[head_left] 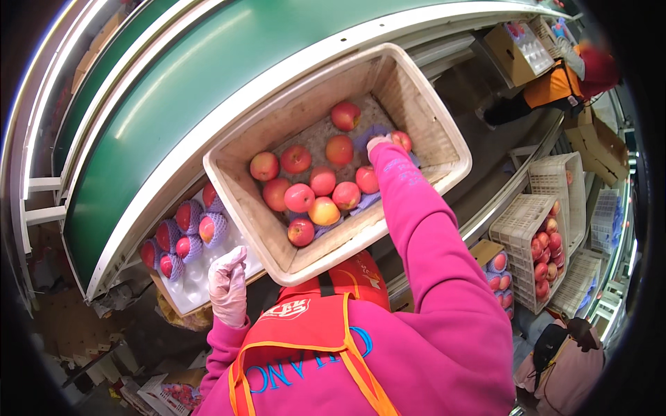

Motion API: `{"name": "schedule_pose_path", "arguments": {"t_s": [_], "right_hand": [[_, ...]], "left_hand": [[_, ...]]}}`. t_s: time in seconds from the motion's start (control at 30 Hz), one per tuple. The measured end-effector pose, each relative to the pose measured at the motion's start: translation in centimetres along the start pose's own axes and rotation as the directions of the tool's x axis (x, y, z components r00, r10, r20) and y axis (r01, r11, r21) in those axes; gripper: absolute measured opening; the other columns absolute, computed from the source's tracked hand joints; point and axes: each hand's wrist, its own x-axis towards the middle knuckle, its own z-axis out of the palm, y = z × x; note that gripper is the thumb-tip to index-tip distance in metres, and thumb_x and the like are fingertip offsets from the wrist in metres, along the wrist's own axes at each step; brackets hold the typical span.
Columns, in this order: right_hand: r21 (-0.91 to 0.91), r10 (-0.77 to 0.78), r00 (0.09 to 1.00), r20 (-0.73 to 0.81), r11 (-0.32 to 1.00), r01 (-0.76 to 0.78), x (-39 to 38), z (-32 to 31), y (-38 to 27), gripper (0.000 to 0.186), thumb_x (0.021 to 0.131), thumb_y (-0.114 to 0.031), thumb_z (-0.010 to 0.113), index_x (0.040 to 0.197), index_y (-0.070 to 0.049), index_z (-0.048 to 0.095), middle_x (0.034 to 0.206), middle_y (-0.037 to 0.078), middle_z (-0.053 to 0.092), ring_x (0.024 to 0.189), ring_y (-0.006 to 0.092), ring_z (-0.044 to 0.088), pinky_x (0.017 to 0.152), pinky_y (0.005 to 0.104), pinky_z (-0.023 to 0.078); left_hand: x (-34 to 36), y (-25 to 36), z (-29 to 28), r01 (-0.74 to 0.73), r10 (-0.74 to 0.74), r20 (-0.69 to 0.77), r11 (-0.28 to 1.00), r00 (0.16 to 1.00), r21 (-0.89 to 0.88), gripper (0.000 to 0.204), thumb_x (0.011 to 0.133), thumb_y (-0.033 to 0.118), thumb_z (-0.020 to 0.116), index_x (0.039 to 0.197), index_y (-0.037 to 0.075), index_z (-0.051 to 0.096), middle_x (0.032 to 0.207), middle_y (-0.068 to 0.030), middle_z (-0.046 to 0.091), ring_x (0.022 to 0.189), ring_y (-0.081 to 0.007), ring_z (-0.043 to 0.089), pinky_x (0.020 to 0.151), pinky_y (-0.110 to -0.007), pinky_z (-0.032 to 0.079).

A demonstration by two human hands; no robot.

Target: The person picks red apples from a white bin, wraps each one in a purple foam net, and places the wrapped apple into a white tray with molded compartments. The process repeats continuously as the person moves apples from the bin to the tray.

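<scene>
A large beige plastic bin [451, 163] holds several red-yellow apples [299, 197] and some purple foam nets [368, 201]. My right hand [379, 144] reaches into its right side, touching or right beside an apple [403, 141] and a purple net; its fingers are mostly hidden. My left hand [229, 284], in a pale pink glove, is closed with fingertips bent together, left of the bin's near corner; anything within them is too hidden to name. Beside it lies a box with a white moulded tray [198, 291], its upper part holding several apples in purple foam nets [187, 249].
A curved green conveyor with white rails [152, 104] runs behind the bin. At right stand crates of apples [527, 291], cardboard boxes [596, 145] and another box of netted apples [499, 284]. A co-worker in an orange vest [555, 87] is upper right, another person [569, 367] lower right.
</scene>
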Motion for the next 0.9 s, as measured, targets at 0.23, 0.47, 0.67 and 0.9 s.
{"name": "schedule_pose_path", "arguments": {"t_s": [0.23, 0.47, 0.67, 0.9], "right_hand": [[0.046, 0.016, 1.0, -0.011, 0.999, -0.015, -1.7, -3.1, 2.5, 0.056, 0.078, -0.015, 0.063, 0.132, -0.014, 0.049, 0.14, 0.011, 0.043, 0.128, 0.0352, 0.043, 0.104, 0.0383, 0.039], [0.168, -0.027, 0.998, -0.054, 0.985, 0.036, 1.5, -0.4, 0.1, 0.052, 0.081, -0.014, 0.057, 0.132, -0.019, 0.046, 0.136, 0.009, 0.044, 0.124, 0.0302, 0.046, 0.1, 0.0372, 0.041], [0.865, -0.181, 0.959, -0.217, 0.42, 0.275, -3.3, -7.4, 3.7, 0.021, 0.078, -0.013, 0.066, 0.098, -0.01, 0.071, 0.094, 0.012, 0.069, 0.086, 0.0197, 0.065, 0.08, 0.0354, 0.051], [0.707, -0.427, 0.568, -0.703, -0.333, 0.624, -23.5, -7.9, -10.9, 0.023, 0.077, 0.009, 0.061, 0.094, -0.007, 0.061, 0.084, 0.002, 0.064, 0.08, 0.0118, 0.061, 0.072, 0.0241, 0.049]], "left_hand": [[0.1, -0.6, 0.5, 0.003, -0.005, 0.053, 0.999, 0.999, 0.045, 0.026, 0.09, -0.006, 0.047, 0.114, 0.001, 0.054, 0.113, -0.0097, 0.061, 0.102, -0.0146, 0.058, 0.088, -0.026, 0.045], [-0.8, -1.9, -0.1, 0.116, -0.116, 0.025, 0.993, 0.993, 0.025, 0.025, 0.091, -0.004, 0.048, 0.115, 0.0, 0.053, 0.115, -0.0106, 0.06, 0.106, -0.0165, 0.058, 0.091, -0.028, 0.045], [-0.2, -1.7, 0.3, 0.068, -0.065, 0.072, 0.997, 0.995, -0.037, 0.027, 0.09, -0.003, 0.05, 0.116, 0.0, 0.056, 0.114, -0.0091, 0.061, 0.103, -0.0153, 0.057, 0.091, -0.027, 0.044], [4.6, 2.6, 6.3, -0.264, 0.254, 0.159, 0.964, 0.954, 0.043, 0.058, 0.087, 0.013, 0.064, 0.139, 0.006, 0.04, 0.138, -0.0085, 0.044, 0.125, -0.0185, 0.042, 0.104, -0.032, 0.032]]}}
